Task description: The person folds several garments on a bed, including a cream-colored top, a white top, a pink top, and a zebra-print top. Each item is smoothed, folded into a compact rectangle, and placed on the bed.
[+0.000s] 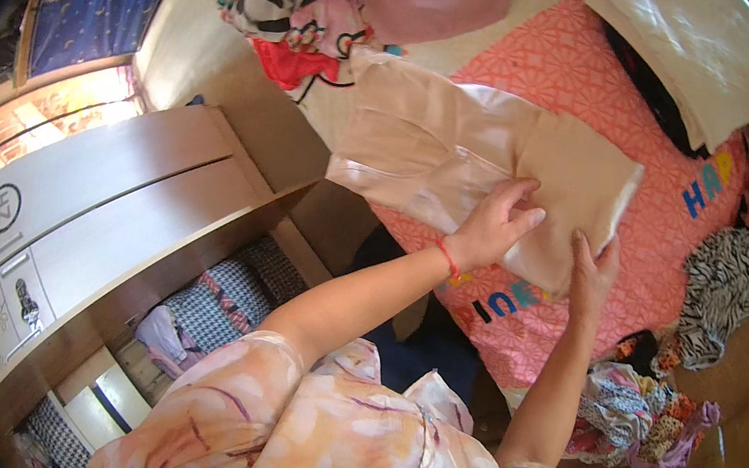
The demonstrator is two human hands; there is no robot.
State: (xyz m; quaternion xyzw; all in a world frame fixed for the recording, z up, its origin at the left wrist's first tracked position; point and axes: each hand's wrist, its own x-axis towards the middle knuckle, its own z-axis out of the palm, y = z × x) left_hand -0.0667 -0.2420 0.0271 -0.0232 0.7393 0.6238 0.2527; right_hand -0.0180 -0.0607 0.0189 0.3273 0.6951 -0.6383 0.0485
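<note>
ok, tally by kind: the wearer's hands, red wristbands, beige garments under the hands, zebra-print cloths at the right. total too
Hands: 2 (left hand, right hand)
Red wristband: 1
Beige garment under the hands: 1
Zebra-print cloth at the right: 1
Total: 5
</note>
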